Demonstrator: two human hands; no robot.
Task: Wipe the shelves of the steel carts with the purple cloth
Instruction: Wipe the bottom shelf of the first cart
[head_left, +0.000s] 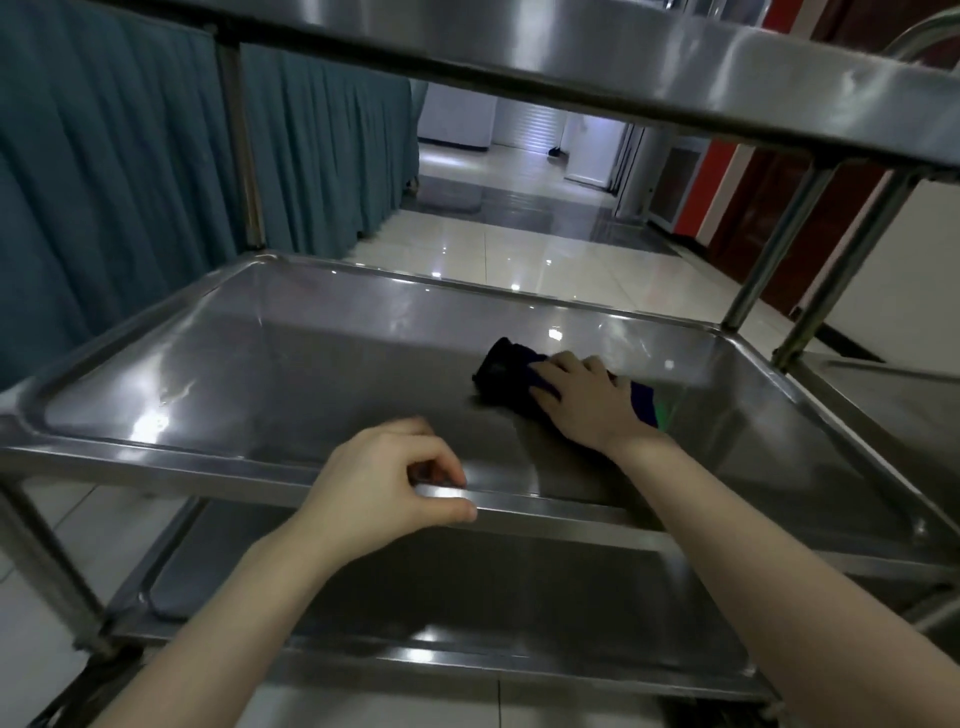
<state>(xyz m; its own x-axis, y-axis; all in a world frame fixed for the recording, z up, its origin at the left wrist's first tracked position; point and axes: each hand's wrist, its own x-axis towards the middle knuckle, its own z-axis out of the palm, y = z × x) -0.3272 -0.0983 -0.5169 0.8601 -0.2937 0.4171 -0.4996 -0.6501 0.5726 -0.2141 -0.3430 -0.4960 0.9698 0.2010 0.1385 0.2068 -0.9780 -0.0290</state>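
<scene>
A steel cart fills the view, with its middle shelf (291, 374) in front of me. The dark purple cloth (501, 371) lies on that shelf, right of centre. My right hand (582, 400) presses flat on the cloth with straight fingers. My left hand (389, 483) grips the shelf's near rim (208, 460), fingers curled over the top and thumb along the front edge. The bottom shelf (519, 597) shows below the rim, and the top shelf (571, 52) crosses overhead.
A second steel cart (883, 395) stands close on the right. Teal pleated curtains (130, 156) hang on the left. Behind the cart a glossy tiled floor (493, 249) runs down a corridor, with a red and dark wall (753, 171) at the right.
</scene>
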